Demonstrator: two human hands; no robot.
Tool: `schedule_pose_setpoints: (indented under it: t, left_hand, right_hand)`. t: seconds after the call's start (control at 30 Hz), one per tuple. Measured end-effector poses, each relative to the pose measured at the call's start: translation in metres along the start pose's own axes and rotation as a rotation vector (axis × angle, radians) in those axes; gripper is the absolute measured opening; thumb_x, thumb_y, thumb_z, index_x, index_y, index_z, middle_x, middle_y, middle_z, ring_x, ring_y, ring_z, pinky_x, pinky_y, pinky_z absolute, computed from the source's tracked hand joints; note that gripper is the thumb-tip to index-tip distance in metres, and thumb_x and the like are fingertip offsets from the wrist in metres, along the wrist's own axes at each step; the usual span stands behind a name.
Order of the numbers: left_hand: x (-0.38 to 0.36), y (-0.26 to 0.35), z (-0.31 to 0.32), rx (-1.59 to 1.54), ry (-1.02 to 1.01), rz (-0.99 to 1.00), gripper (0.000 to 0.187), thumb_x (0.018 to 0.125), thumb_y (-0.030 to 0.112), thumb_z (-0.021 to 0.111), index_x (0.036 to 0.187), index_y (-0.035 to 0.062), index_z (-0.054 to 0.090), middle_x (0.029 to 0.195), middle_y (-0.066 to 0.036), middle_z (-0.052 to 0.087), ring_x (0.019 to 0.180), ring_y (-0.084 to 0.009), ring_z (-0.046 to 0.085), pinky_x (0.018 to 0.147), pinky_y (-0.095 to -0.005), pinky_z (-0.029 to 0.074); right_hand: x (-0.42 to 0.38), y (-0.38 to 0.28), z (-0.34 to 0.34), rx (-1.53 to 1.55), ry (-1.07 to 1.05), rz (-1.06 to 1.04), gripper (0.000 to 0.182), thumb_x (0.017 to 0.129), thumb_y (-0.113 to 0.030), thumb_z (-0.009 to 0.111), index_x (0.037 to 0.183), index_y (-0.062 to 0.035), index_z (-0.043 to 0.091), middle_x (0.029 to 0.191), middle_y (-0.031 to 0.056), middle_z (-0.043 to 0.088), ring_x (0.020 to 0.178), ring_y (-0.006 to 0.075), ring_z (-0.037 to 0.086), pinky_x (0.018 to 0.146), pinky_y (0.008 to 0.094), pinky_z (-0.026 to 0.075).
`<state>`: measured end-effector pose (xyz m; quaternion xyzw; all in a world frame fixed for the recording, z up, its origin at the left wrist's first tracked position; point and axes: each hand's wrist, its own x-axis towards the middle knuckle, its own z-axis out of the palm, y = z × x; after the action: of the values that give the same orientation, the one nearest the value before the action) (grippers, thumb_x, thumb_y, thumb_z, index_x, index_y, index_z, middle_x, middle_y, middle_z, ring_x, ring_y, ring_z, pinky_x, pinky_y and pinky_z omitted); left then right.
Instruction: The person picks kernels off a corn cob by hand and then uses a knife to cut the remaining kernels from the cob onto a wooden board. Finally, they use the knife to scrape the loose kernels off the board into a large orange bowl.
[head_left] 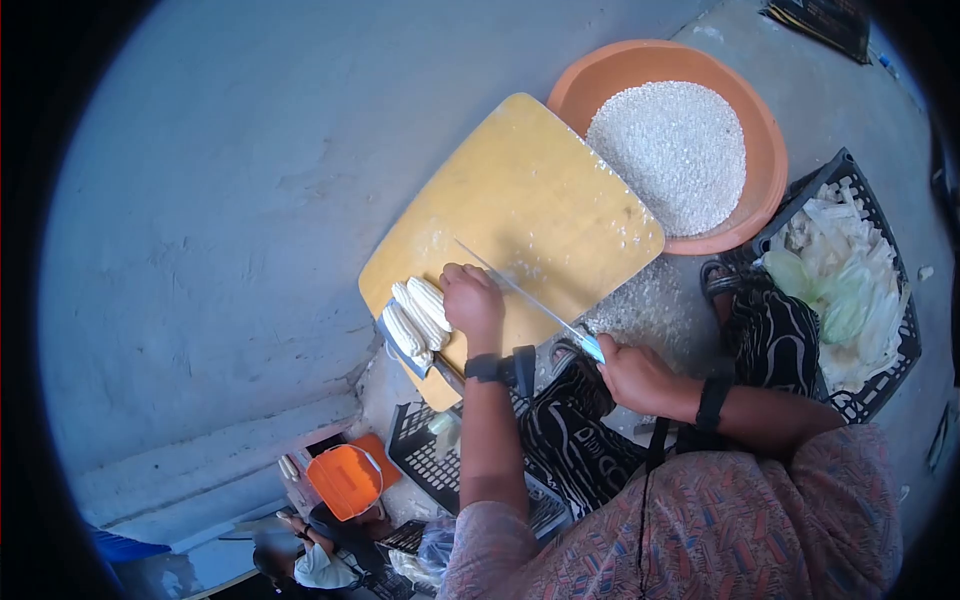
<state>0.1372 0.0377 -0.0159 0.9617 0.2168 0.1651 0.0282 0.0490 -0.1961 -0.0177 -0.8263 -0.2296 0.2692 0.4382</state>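
My right hand (640, 378) is closed around the light blue handle of a long, thin-bladed knife (525, 293). The blade reaches across a yellow board (500, 190), its tip pointing towards the board's middle. On the board rests my left hand (473, 303), its fingers curled down; what they hold, if anything, is hidden. Right beside that hand lie several white corn cobs (404, 328). Under the cobs shows a flat blue-grey piece (400, 345), partly covered. A dark handle-like thing (449, 376) sticks out near my left wrist.
An orange basin (770, 190) of loose white kernels (668, 150) stands beyond the board. To the right is a black crate (905, 330) of husks (840, 290). Another crate (405, 440), an orange bucket (345, 482) and another person (325, 565) are at lower left. Kernels litter the floor.
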Motion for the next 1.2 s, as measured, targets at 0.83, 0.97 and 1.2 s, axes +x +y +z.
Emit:
schedule_pose_setpoints:
  t: [0.83,0.97,1.2]
  left_hand:
    - [0.003,0.003,-0.001,0.031,-0.027,0.013,0.021,0.088,0.022,0.044,0.081,0.0015,0.047,0.085,-0.019,0.056,0.071,-0.0395,0.058,0.063,-0.048,0.046]
    - [0.001,0.002,-0.001,0.032,-0.051,-0.029,0.022,0.087,0.022,0.044,0.082,0.0008,0.048,0.086,-0.02,0.056,0.075,-0.0394,0.058,0.067,-0.0478,0.046]
    - [-0.009,0.002,-0.005,0.001,-0.035,-0.022,0.024,0.087,0.023,0.043,0.083,-0.0001,0.049,0.086,-0.022,0.057,0.076,-0.0409,0.057,0.068,-0.0485,0.045]
  right_hand:
    - [0.046,-0.006,0.0,-0.006,0.027,0.043,0.021,0.083,-0.011,0.049,0.095,0.0041,0.04,0.066,0.0252,0.057,0.066,0.0428,0.059,0.061,0.0494,0.046]
    - [0.044,0.001,0.018,-0.028,-0.001,0.07,0.023,0.082,-0.01,0.051,0.096,0.0041,0.04,0.069,0.0252,0.058,0.068,0.0435,0.059,0.062,0.0494,0.046]
    - [0.065,0.008,0.037,-0.059,0.069,0.032,0.03,0.092,-0.023,0.029,0.097,0.0034,0.044,0.073,0.0219,0.06,0.069,0.0399,0.059,0.068,0.0496,0.044]
